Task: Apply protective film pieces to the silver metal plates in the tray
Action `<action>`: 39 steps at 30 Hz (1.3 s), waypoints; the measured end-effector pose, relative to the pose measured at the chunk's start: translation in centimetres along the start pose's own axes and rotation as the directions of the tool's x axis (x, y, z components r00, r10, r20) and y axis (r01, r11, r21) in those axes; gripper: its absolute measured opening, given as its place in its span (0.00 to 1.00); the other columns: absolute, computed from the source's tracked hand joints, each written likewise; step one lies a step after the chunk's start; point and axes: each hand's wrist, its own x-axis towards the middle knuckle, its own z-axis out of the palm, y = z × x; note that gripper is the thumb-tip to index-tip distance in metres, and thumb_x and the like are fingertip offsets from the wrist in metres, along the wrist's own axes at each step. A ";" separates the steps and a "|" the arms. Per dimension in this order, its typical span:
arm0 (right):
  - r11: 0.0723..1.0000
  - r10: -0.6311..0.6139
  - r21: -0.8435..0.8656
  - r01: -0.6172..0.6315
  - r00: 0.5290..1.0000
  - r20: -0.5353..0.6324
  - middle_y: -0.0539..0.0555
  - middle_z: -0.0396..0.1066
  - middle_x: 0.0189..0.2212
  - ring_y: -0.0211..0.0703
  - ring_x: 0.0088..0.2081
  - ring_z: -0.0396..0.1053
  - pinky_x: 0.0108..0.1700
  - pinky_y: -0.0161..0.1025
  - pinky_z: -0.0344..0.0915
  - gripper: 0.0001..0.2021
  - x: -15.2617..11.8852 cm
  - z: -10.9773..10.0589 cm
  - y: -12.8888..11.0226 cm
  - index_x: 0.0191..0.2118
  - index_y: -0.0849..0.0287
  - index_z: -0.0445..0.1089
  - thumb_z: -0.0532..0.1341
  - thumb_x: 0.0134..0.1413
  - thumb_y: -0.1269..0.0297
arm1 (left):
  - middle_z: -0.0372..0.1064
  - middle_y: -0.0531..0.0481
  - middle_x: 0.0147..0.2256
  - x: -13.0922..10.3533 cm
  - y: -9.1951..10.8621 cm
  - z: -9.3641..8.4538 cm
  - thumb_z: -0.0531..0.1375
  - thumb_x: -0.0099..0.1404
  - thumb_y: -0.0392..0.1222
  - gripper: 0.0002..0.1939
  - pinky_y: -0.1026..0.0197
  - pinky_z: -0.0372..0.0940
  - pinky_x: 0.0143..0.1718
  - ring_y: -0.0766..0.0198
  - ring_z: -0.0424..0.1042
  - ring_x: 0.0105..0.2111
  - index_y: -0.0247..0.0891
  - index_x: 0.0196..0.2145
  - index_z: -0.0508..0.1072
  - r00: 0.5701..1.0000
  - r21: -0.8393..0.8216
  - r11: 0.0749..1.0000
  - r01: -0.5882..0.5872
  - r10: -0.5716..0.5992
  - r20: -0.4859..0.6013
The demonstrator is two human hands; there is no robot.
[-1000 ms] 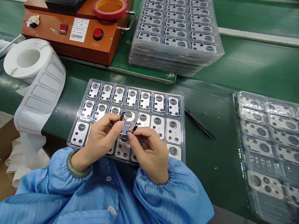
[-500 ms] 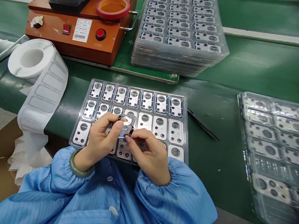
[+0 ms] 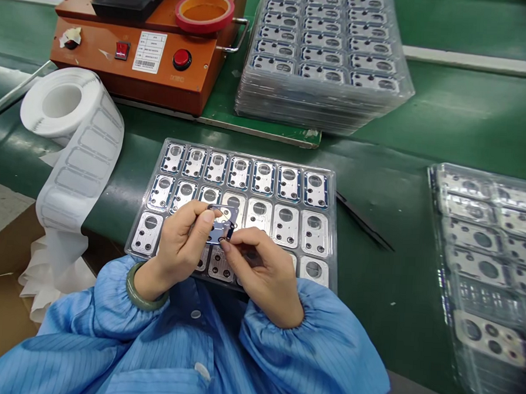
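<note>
Over the near half of a clear plastic tray (image 3: 334, 248), a small metal plate with a dark blue edging (image 3: 219, 230) is held up between both hands. My left hand (image 3: 180, 240) grips its left side between thumb and bent index finger. My right hand (image 3: 265, 270) pinches at its lower right corner; whether the fingertips hold the plate or a thin edge piece cannot be made out. In the tray lie rows of metal plates (image 3: 285, 226) with a large round hole and smaller holes. Those in the back row have blue edges; several nearer ones are bare metal.
A roll of white labels (image 3: 63, 101) trails down at the left. Behind stands an orange machine (image 3: 129, 60) with a roll of red tape (image 3: 204, 26) on it. Stacked trays (image 3: 325, 100) stand at the back, more trays (image 3: 485, 238) at right. Dark tweezers (image 3: 365, 221) lie beside my tray.
The view has shifted slightly, so everything sits a little further right. The dark edging that stood out at the plate's right side now looks closer to it. Both hands keep their grip.
</note>
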 end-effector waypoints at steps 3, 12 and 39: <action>1.000 -0.017 0.011 0.018 1.000 -0.005 0.47 0.66 0.25 0.33 0.24 0.64 0.26 0.32 0.64 0.04 0.0 0.0 -0.1 0.33 0.56 0.65 0.60 0.55 0.72 | 0.71 0.51 0.31 0.0 -0.1 0.0 0.53 0.68 0.40 0.08 0.64 0.65 0.33 0.67 0.70 0.31 0.38 0.38 0.71 1.000 -0.007 1.000 -0.010 0.010 -0.016; 1.000 0.002 0.013 -0.003 0.999 0.045 0.48 0.66 0.25 0.35 0.24 0.65 0.24 0.33 0.63 0.02 -0.2 0.0 0.1 0.33 0.57 0.66 0.60 0.56 0.70 | 0.67 0.53 0.27 -0.2 -0.3 0.0 0.53 0.68 0.39 0.07 0.65 0.63 0.29 0.69 0.66 0.26 0.38 0.35 0.70 0.997 0.017 1.000 -0.017 0.018 -0.077; 0.967 -0.224 -0.128 0.219 0.974 -0.025 0.51 0.70 0.26 0.38 0.28 0.68 0.30 0.35 0.64 0.03 -0.3 -0.3 -0.3 0.36 0.58 0.66 0.55 0.60 0.69 | 0.64 0.56 0.24 -0.1 -0.2 0.1 0.53 0.66 0.33 0.04 0.69 0.60 0.26 0.73 0.64 0.22 0.37 0.34 0.67 0.966 0.313 0.930 -0.194 0.237 -0.106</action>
